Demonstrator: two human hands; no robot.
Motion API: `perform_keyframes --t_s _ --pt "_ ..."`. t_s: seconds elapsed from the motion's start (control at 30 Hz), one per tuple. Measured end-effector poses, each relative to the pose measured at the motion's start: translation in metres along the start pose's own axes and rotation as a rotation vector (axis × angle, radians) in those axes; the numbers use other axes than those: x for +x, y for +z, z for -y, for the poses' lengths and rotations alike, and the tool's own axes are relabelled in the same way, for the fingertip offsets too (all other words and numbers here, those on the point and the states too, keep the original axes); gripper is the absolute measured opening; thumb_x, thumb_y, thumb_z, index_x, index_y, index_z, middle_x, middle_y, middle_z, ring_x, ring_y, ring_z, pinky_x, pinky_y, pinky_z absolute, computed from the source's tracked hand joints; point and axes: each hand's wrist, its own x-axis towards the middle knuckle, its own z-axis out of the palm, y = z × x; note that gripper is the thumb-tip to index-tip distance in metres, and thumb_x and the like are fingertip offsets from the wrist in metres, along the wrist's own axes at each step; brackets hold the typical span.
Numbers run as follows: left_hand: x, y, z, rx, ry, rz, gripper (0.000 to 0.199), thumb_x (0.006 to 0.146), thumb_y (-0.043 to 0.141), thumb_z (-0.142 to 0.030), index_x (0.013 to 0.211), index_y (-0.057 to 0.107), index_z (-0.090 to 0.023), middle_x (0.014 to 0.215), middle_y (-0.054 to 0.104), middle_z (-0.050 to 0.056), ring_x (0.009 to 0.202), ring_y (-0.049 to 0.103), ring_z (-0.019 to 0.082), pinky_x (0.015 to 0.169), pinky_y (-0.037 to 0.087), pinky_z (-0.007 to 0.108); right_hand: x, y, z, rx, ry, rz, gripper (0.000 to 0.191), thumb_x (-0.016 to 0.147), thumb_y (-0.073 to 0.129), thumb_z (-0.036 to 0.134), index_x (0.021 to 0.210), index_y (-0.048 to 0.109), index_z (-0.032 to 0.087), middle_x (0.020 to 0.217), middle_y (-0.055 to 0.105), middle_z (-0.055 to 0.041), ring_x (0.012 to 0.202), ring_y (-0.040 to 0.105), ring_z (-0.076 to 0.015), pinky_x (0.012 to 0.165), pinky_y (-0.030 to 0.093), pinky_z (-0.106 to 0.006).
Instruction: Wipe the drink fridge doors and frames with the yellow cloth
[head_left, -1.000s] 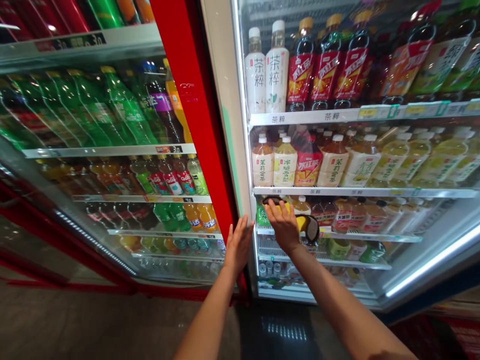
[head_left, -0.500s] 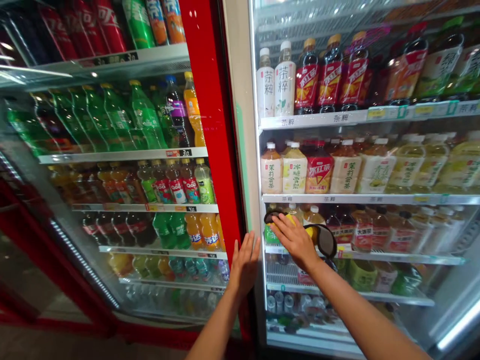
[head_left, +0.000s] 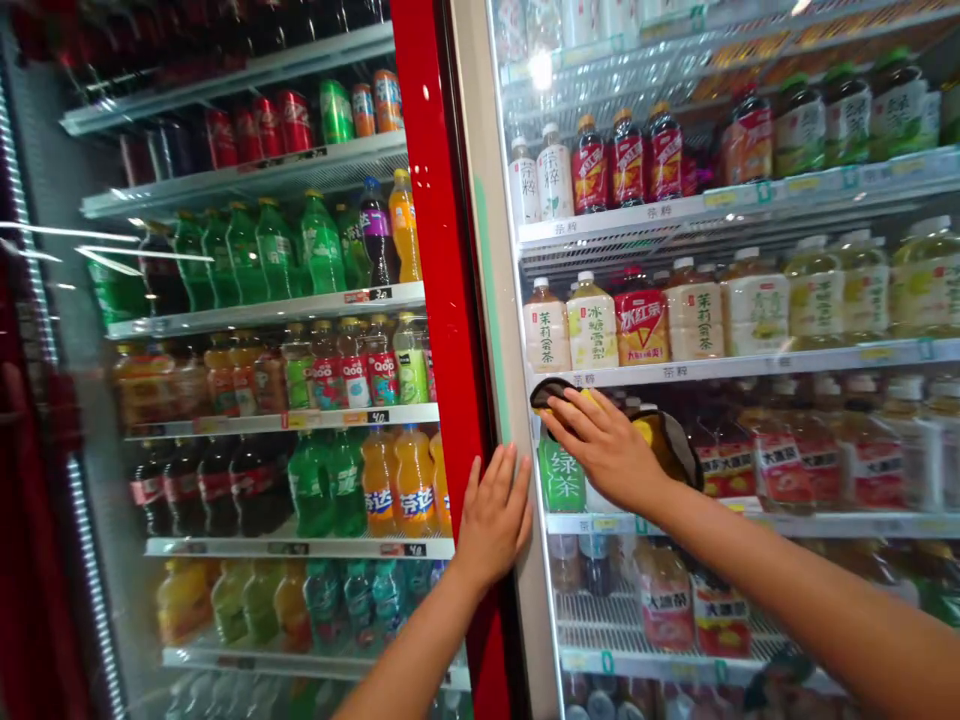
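My right hand [head_left: 604, 445] presses a dark-edged yellow and grey cloth [head_left: 667, 445] flat against the glass door of the right cooler, its fingers pointing up and left over the cloth. Parts of the cloth stick out past the fingertips and below the wrist. Bottles stand behind the glass there, one with a green label [head_left: 562, 475]. My left hand [head_left: 495, 515] lies with spread fingers on the frame between the two coolers, across the red edge [head_left: 431, 200] and the beige strip [head_left: 487, 250]. Nothing shows in that hand.
On the left, the other cooler holds cans and green, red and orange bottles on shelves [head_left: 300, 547]. Tea bottles fill the right cooler's shelves [head_left: 750, 368]. Light reflections cross the glass. A green strip [head_left: 491, 300] runs along the frame.
The view has shifted, showing more upper shelves. My right hand and the cloth sit slightly higher relative to the shelves, near the price rail. My left hand remains on the frame.
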Motion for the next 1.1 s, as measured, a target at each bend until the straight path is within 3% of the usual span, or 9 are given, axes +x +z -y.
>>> perform_keyframes --t_s 0.13,0.27,0.37,0.43,0.53,0.63,0.87,1.0,1.1 --pt "-0.006 0.019 -0.005 0.045 0.004 -0.059 0.067 0.099 0.054 -0.027 0.161 0.032 -0.013 0.164 0.04 0.018 0.157 0.03 0.03 0.128 0.024 0.052 -0.032 0.012 0.0 -0.033 -0.016 -0.043 0.057 0.096 0.049 0.006 0.149 0.053 0.026 0.152 0.058 -0.0051 0.146 0.045 -0.0264 0.125 0.029 -0.056" --pt "-0.003 0.017 -0.009 0.052 -0.014 -0.057 0.063 0.099 0.056 -0.029 0.157 0.039 -0.012 0.162 0.043 0.02 0.154 0.035 0.031 0.126 0.03 0.053 0.02 0.014 -0.014 0.041 0.172 -0.177 0.05 0.099 0.044 0.01 0.144 0.059 0.024 0.154 0.054 -0.0112 0.145 0.045 -0.0312 0.122 0.034 -0.058" --pt "0.0 0.007 -0.009 0.021 -0.017 -0.021 0.059 0.098 0.057 -0.027 0.154 0.044 -0.013 0.16 0.046 0.02 0.152 0.04 0.03 0.124 0.035 0.052 0.053 0.016 -0.008 0.111 0.226 -0.208 0.047 0.1 0.043 0.011 0.139 0.065 0.025 0.137 0.066 -0.012 0.13 0.056 -0.0296 0.114 0.044 -0.051" --pt "-0.003 0.002 -0.008 -0.012 -0.012 0.005 0.056 0.096 0.058 -0.023 0.151 0.048 -0.015 0.158 0.05 0.019 0.149 0.044 0.029 0.122 0.039 0.05 0.043 0.019 0.006 0.153 0.132 -0.159 0.045 0.1 0.046 0.011 0.137 0.067 0.025 0.133 0.07 -0.0101 0.128 0.058 -0.0273 0.111 0.047 -0.047" --pt "-0.015 0.002 -0.008 -0.054 -0.01 0.036 0.053 0.094 0.06 -0.019 0.147 0.053 -0.015 0.153 0.055 0.019 0.145 0.05 0.03 0.118 0.046 0.05 -0.004 0.023 0.028 0.173 -0.017 -0.086 0.041 0.101 0.049 0.013 0.136 0.067 0.026 0.133 0.072 -0.0071 0.127 0.06 -0.0235 0.11 0.047 -0.043" --pt "-0.028 0.005 -0.011 -0.08 -0.009 0.062 0.051 0.092 0.062 -0.016 0.143 0.056 -0.015 0.152 0.056 0.02 0.143 0.051 0.031 0.115 0.049 0.051 -0.026 0.023 0.035 0.15 -0.051 -0.054 0.04 0.103 0.05 0.014 0.137 0.066 0.027 0.129 0.074 -0.0055 0.122 0.063 -0.0215 0.105 0.049 -0.039" --pt "-0.03 0.004 -0.009 -0.065 0.021 0.072 0.044 0.09 0.065 -0.013 0.134 0.061 -0.016 0.143 0.062 0.019 0.136 0.058 0.032 0.109 0.054 0.05 0.049 0.019 0.028 0.13 0.12 -0.049 0.035 0.102 0.053 0.016 0.13 0.071 0.028 0.132 0.071 -0.0067 0.123 0.06 -0.0252 0.103 0.048 -0.041" --pt "-0.039 0.008 -0.011 -0.057 0.017 0.067 0.043 0.092 0.061 -0.013 0.135 0.06 -0.016 0.142 0.063 0.018 0.135 0.058 0.03 0.11 0.054 0.049 0.007 0.027 0.049 0.179 -0.028 0.008 0.031 0.101 0.059 0.016 0.126 0.074 0.027 0.128 0.074 -0.0055 0.125 0.062 -0.0232 0.104 0.048 -0.039" --pt "-0.046 0.01 -0.014 -0.065 0.008 0.059 0.042 0.092 0.059 -0.013 0.134 0.06 -0.014 0.142 0.062 0.02 0.135 0.058 0.031 0.109 0.054 0.05 -0.018 0.027 0.049 0.2 -0.139 0.033 0.029 0.099 0.062 0.017 0.121 0.076 0.031 0.128 0.075 -0.0003 0.123 0.064 -0.0197 0.103 0.05 -0.036"
